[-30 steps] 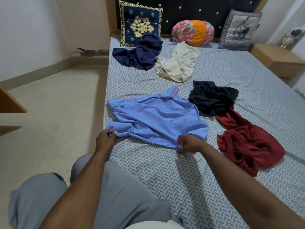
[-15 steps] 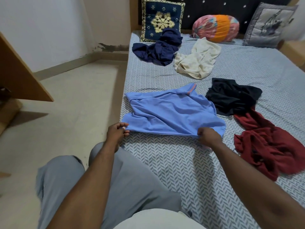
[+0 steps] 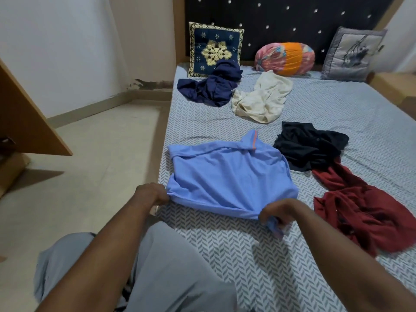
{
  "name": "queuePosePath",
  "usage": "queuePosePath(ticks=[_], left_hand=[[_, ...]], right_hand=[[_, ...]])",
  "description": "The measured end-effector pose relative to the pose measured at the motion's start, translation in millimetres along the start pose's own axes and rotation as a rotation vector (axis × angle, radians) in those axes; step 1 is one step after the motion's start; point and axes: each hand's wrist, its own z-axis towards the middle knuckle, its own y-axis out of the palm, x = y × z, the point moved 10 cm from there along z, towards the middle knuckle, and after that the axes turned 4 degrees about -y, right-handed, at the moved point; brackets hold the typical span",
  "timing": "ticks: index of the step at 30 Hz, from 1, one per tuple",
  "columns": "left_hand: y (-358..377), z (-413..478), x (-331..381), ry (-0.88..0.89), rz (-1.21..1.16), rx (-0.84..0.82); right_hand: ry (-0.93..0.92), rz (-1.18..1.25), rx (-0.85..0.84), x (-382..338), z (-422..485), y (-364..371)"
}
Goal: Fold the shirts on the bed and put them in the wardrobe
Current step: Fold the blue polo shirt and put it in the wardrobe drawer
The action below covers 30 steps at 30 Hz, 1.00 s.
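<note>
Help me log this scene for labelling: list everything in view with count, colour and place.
bed: 1, grey-white patterned sheet, under all shirts
light blue shirt: 1, light blue, spread at near left edge
navy shirt: 1, navy, crumpled against navy cushion
cream shirt: 1, cream, crumpled right of navy shirt
black shirt: 1, black, crumpled mid-bed
red shirt: 1, dark red, crumpled, near right
navy cushion: 1, navy and gold, far left
bolster: 1, pink and orange, far middle
grey cushion: 1, grey, far right
hands: 2, bare, left hand and right hand gripping light blue shirt's near edge
</note>
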Motion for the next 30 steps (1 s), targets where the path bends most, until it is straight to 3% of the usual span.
queuePosePath(ticks=[2,5,7,10,13,15,17,18,20,22,26,30], left_hand=[[3.3,3.5,1.4,-0.049,-0.137,-0.144],[4.1,6.5,1.4,-0.169,-0.555,-0.352],[-5.1,14.3,12.3,-0.187,-0.877,-0.417],[-75.8,63.4,40.5,-0.122,-1.404,-0.258],[-208.9,91.8,71.0,0.086,-1.624,0.03],[-305.8,88.0,86.3,0.271,-1.711,0.166],[-383.4,81.2,83.9,0.388,-1.698,0.312],[-410.5,83.5,77.6,0.386,-1.661,0.367],[-442.4,68.9,64.5,0.378,-1.535,0.478],[-456.2,56.3,51.6,0.346,-1.346,0.631],[-418.6,64.3,37.2,0.151,-0.932,0.743],[-346.2,112.1,36.4,0.055,-0.531,0.618]], right_hand=[[0.069,-0.094,-0.013,6.1,8.5,-15.0],[0.042,-0.283,0.126,-15.7,13.9,-66.6],[0.023,-0.199,0.236,-32.6,3.6,-97.7],[0.03,0.262,0.28,-65.4,-9.7,-146.8],[-0.375,1.104,0.56,-131.7,-43.7,-255.4],[-0.622,1.364,0.776,-159.9,-84.3,-332.2],[-0.785,1.39,0.999,-176.6,-128.1,-389.8],[-0.768,1.282,1.138,-179.2,-150.1,-409.8],[-0.666,0.885,1.415,-184.2,-194.0,-433.2],[-0.565,0.57,1.542,-185.0,-204.9,-441.2],[-0.389,0.232,1.554,-185.0,-186.4,-422.4],[-0.207,0.048,1.291,-169.1,-126.9,-372.7]])
